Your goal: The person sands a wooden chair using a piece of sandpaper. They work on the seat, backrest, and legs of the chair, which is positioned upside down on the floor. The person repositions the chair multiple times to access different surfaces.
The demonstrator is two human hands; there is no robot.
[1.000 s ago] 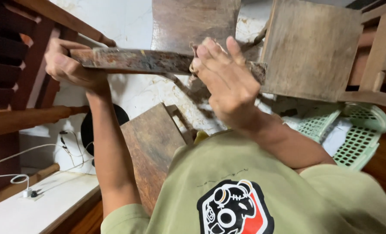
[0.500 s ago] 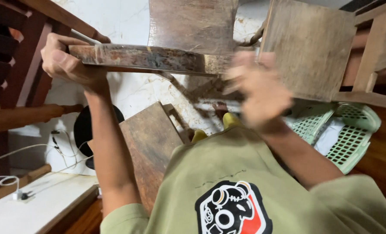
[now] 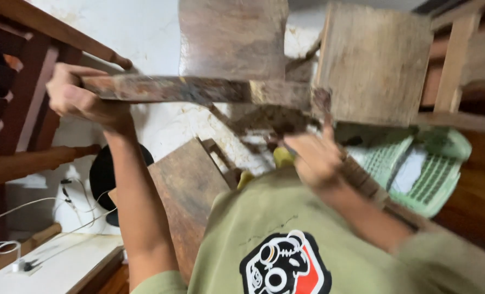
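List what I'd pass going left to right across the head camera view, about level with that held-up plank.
Dark wooden rails → left hand gripping the plank's end → worn wooden plank → right hand, blurred, just under the plank's other end → pale wooden board → green plastic basket.

Olive-green short-sleeved shirt (image 3: pixel 264 228) bearing a round black, white and red graphic (image 3: pixel 283 267).

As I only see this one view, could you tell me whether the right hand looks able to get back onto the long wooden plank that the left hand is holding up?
Probably yes: the right hand hangs just below the plank, nothing between; the left hand grips its far end.
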